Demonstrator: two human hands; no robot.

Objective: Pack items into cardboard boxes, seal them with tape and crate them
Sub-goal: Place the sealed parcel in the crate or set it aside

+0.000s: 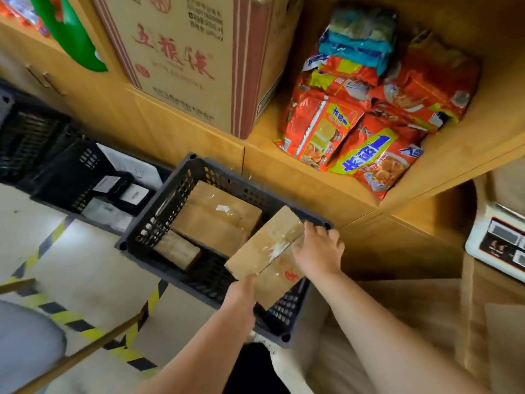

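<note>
Box (262, 245) hung tilted over crate's (162, 211) near right corner | long axis ran from my left hand (244, 285) at its near end to my right hand (319, 248) at its far end | both gripped it | bare crate floor lay just left, beside packed boxes (216, 216)

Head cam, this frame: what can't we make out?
- Left hand fingers: head view, hidden under the taped box.
- Crate near floor: head view, covered by that box.
- Scale: head view, cut by right edge; display blurred.
</note>
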